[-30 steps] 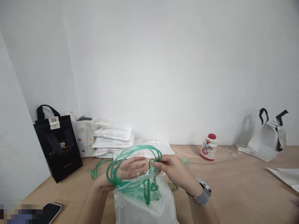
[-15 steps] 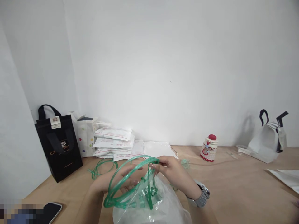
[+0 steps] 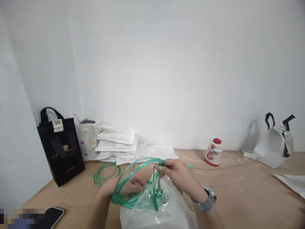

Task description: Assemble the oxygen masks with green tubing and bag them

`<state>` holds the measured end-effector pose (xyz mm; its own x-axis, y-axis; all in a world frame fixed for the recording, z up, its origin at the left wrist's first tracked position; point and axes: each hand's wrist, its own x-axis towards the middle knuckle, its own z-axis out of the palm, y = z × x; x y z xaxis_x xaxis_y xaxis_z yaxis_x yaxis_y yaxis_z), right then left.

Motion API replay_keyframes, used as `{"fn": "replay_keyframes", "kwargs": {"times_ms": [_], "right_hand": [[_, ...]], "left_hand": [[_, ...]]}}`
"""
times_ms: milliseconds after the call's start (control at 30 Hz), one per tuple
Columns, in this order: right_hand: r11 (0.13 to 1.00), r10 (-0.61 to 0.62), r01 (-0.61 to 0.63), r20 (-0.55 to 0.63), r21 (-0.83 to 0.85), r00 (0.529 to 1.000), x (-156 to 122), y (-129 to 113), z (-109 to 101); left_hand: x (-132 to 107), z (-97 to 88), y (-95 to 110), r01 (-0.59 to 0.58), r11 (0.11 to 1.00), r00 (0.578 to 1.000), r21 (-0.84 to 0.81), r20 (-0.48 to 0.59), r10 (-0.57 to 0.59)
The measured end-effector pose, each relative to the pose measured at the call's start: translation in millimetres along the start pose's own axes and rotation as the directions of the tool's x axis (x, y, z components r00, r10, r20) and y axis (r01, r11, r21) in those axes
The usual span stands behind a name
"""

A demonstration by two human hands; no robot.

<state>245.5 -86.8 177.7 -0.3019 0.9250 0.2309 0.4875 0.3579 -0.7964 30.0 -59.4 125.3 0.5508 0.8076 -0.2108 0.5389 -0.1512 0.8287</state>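
A loop of green tubing (image 3: 126,173) arches over a clear plastic bag (image 3: 176,206) in front of me. Inside the bag, green straps and connectors (image 3: 154,197) show through the film. My right hand (image 3: 177,173), a silver watch on its wrist, pinches the top of the tubing between thumb and fingers, just above the bag's gathered top. Behind the tubing loop, my left hand (image 3: 132,186) is curled against the left side of the bag. Its fingertips are partly hidden by tubing and film.
White printed packets (image 3: 116,146) lie stacked by the wall, a second coil of green tubing (image 3: 105,173) before them. A black bag (image 3: 63,152) and a phone (image 3: 53,216) are at left. A red-lidded jar (image 3: 213,152) and a white bag (image 3: 271,146) stand right.
The tubing loop and the bag have shifted slightly right. My left hand has moved a little right and its fingers have curled more. The right hand keeps its pinch.
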Motion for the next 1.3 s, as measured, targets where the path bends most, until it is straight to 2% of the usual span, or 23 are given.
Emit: {"fn": "replay_keyframes", "kwargs": {"times_ms": [100, 267, 333, 433, 467, 567, 667, 767, 867, 933, 1000, 1067, 1133, 1200, 1300], "right_hand": [[1.000, 0.003, -0.003, -0.005, 0.031, 1.000, 0, -1, 0], [0.997, 0.021, -0.019, -0.030, 0.070, 0.999, 0, -2, -3], [0.998, 0.037, -0.034, -0.049, 0.055, 0.998, -1, 0, -4], [0.997, 0.034, -0.031, -0.052, 0.065, 0.998, -1, 3, -5], [0.997, 0.024, -0.020, -0.059, 0.073, 0.998, -1, 4, -5], [0.994, -0.027, 0.038, -0.103, 0.106, 0.994, 3, 8, -7], [0.948, -0.078, 0.078, -0.014, 0.308, 0.997, 8, 14, -10], [0.835, -0.074, -0.005, 0.121, 0.551, 0.990, 15, 25, -10], [0.775, -0.044, -0.040, 0.117, 0.630, 0.992, 22, 38, -7], [0.746, -0.020, -0.041, 0.085, 0.664, 0.996, 27, 44, -4], [0.723, 0.011, -0.057, 0.071, 0.689, 0.997, 30, 47, -1], [0.717, 0.027, -0.073, 0.077, 0.693, 0.997, 31, 48, 0], [0.723, 0.033, -0.074, 0.073, 0.687, 0.997, 31, 48, 1], [0.731, 0.033, -0.063, 0.057, 0.679, 0.998, 31, 48, 2], [0.763, 0.047, -0.062, 0.041, 0.644, 0.998, 31, 48, 1]], "left_hand": [[8, 0.3, -4, -0.043, 0.998, 0.998, -0.042, 0.053, 0.045], [11, -2.3, -4, -0.046, 0.998, 0.999, -0.049, 0.022, 0.047], [4, -1.6, 3, -0.096, 0.995, 0.995, -0.012, -0.040, 0.096], [-11, 3.0, 17, -0.207, 0.956, 0.950, 0.206, -0.191, 0.247], [-16, 5.2, 22, -0.207, 0.937, 0.930, 0.281, -0.240, 0.278], [-25, 11.6, 34, -0.123, 0.909, 0.902, 0.397, -0.338, 0.270], [-28, 16.0, 44, -0.090, 0.872, 0.860, 0.482, -0.403, 0.312], [-30, 18.4, 52, -0.070, 0.842, 0.817, 0.535, -0.454, 0.355], [-29, 20.2, 57, -0.078, 0.881, 0.807, 0.466, -0.489, 0.330], [-26, 21.3, 56, -0.140, 0.936, 0.829, 0.324, -0.478, 0.290], [-22, 22.1, 51, -0.188, 0.975, 0.873, 0.118, -0.434, 0.221], [-16, 22.3, 44, -0.188, 0.979, 0.930, -0.076, -0.333, 0.153], [-12, 21.5, 37, -0.170, 0.962, 0.966, -0.215, -0.229, 0.119], [-8, 19.9, 31, -0.140, 0.946, 0.983, -0.293, -0.152, 0.098], [-3, 18.6, 23, -0.026, 0.946, 1.000, -0.322, -0.004, 0.026]]}}
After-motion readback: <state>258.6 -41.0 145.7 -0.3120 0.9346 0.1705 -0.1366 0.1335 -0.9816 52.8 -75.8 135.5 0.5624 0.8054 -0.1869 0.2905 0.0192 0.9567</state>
